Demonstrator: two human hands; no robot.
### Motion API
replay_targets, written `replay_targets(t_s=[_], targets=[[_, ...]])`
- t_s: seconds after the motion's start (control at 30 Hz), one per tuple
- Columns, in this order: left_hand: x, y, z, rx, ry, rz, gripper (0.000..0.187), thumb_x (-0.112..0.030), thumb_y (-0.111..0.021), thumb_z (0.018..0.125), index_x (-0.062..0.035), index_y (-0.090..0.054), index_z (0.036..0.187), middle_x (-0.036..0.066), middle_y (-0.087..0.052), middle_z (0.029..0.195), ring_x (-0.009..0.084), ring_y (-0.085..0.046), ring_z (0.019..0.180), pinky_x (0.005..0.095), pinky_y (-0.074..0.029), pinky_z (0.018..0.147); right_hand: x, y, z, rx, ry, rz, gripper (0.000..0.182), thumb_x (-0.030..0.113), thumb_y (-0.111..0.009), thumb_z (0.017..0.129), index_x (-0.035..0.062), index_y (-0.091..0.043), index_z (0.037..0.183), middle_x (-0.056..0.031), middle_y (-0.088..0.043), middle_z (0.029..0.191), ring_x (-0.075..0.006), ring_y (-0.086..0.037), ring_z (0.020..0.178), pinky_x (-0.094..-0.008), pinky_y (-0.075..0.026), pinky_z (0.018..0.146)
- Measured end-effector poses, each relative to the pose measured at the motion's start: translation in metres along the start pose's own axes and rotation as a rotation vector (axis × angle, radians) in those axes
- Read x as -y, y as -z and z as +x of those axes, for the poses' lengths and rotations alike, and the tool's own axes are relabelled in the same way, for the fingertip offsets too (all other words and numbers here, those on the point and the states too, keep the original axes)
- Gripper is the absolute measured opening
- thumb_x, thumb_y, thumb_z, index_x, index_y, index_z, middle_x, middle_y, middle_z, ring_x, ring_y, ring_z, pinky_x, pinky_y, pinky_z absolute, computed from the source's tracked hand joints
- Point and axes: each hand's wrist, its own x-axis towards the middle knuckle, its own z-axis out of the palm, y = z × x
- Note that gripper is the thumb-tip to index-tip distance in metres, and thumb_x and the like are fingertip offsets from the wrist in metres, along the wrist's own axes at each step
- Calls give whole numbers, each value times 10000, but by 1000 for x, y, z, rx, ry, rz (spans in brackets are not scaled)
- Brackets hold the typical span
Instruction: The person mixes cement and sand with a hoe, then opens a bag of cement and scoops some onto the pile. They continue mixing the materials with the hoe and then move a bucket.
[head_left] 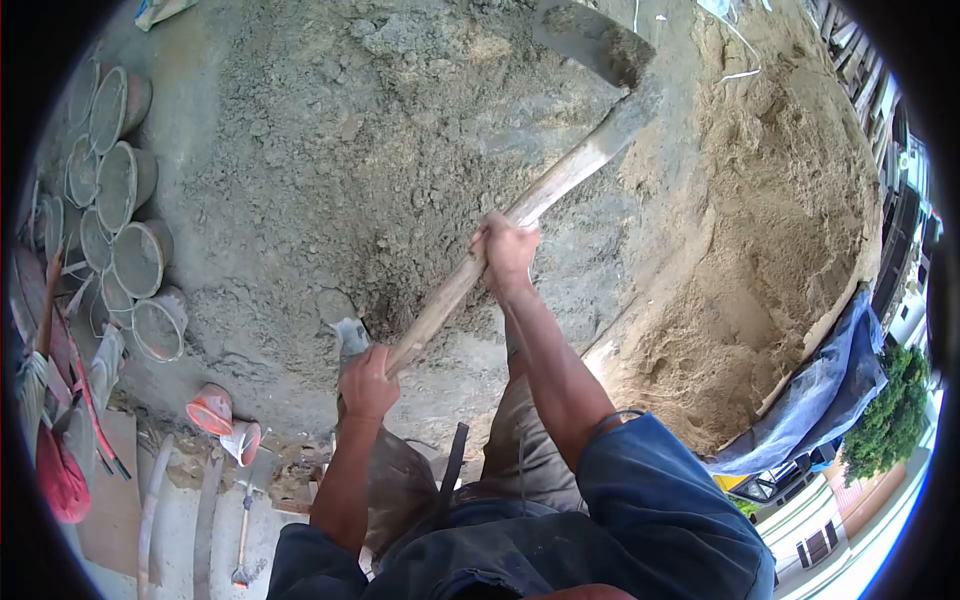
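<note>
A hoe [440, 306] with a long wooden handle runs diagonally across the middle of the view. Its wide, dirt-caked metal blade [592, 42] is at the upper right end, over the ground. Near the handle's lower end my left hand [367, 382] is closed around it. Farther up, at about mid-handle, my right hand [508, 250] wraps round the wood. Beneath the hoe spreads a grey, crumbly, damp-looking mix [300, 180] of sand and mortar. My boot [350, 335] stands in its near edge, partly hidden by my left hand.
Several round buckets [138, 258] with grey residue stand at the left. Two small orange and white containers [210, 410] lie at the lower left. A pale sand heap [770, 240] rises at the right, bordered by a blue tarp [810, 390]. A shovel [243, 530] lies at the bottom left.
</note>
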Motion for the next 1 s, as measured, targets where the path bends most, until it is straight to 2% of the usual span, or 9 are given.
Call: replay_targets(t_s=[0.1, 0.23, 0.37, 0.43, 0.5, 0.63, 0.77, 0.87, 1.0], targets=[[-45, -4, 146, -47, -162, -16, 330, -27, -665, 616, -87, -558, 923, 83, -612, 849, 283, -604, 799, 395, -479, 679, 68, 0, 129, -81, 118, 185, 87, -75, -490, 783, -98, -429, 841, -99, -474, 571, -170, -505, 446, -296, -485, 407], [-39, 38, 204, -38, -191, 51, 287, -9, -654, 632, -93, -551, 886, 69, -616, 833, 259, -612, 796, 386, -488, 673, 73, -34, 229, -11, -175, 41, 62, 34, -432, 841, -19, -427, 812, -87, -458, 593, -195, -476, 488, -330, -496, 483], [36, 61, 139, 70, -69, 183, 279, 6, -635, 620, -83, -544, 868, 84, -609, 814, 276, -614, 797, 379, -494, 663, -28, -80, 148, 129, -334, 99, 146, 142, -396, 854, 51, -391, 741, -72, -423, 544, -201, -460, 476, -339, -482, 478], [70, 72, 84, 82, -15, 176, 281, -2, -623, 610, -83, -535, 864, 89, -603, 825, 287, -610, 795, 390, -490, 667, -69, -96, 96, 55, -414, 81, 60, 30, -441, 804, -2, -412, 846, -75, -431, 538, -198, -476, 439, -366, -487, 428], [102, 85, 34, 76, 58, 180, 293, -16, -620, 584, -86, -532, 855, 88, -592, 820, 300, -597, 764, 409, -479, 651, -101, -121, 36, -40, -426, 60, 177, -38, -436, 769, -69, -383, 935, -83, -462, 541, -179, -493, 429, -332, -492, 395], [153, 81, -67, 43, 203, 206, 326, -24, -625, 560, -105, -541, 864, 74, -582, 791, 303, -581, 724, 419, -466, 620, -156, -133, -61, 73, -471, 156, 157, -38, -521, 736, -56, -410, 846, -91, -479, 562, -187, -507, 414, -313, -453, 356], [148, 30, -153, -19, 302, 15, 296, -74, -639, 554, -131, -548, 829, 50, -574, 755, 286, -573, 700, 405, -465, 592, -146, -109, -132, 96, -317, -50, 59, -31, -535, 735, -27, -478, 721, -90, -507, 535, -189, -510, 403, -315, -442, 369], [124, 11, -122, -180, 285, -24, 282, -64, -636, 556, -130, -552, 817, 58, -575, 766, 290, -572, 710, 408, -461, 601, -96, -125, -116, 202, -157, -108, 63, -31, -540, 735, -32, -495, 691, -92, -516, 537, -178, -512, 402, -299, -439, 364], [91, 32, 27, -326, 259, -79, 288, -63, -650, 618, -85, -543, 885, 121, -609, 812, 338, -595, 740, 429, -472, 629, -20, -195, -5, 370, 88, -80, 94, -48, -501, 735, -107, -451, 789, -103, -515, 607, -171, -504, 417, -302, -434, 361]])
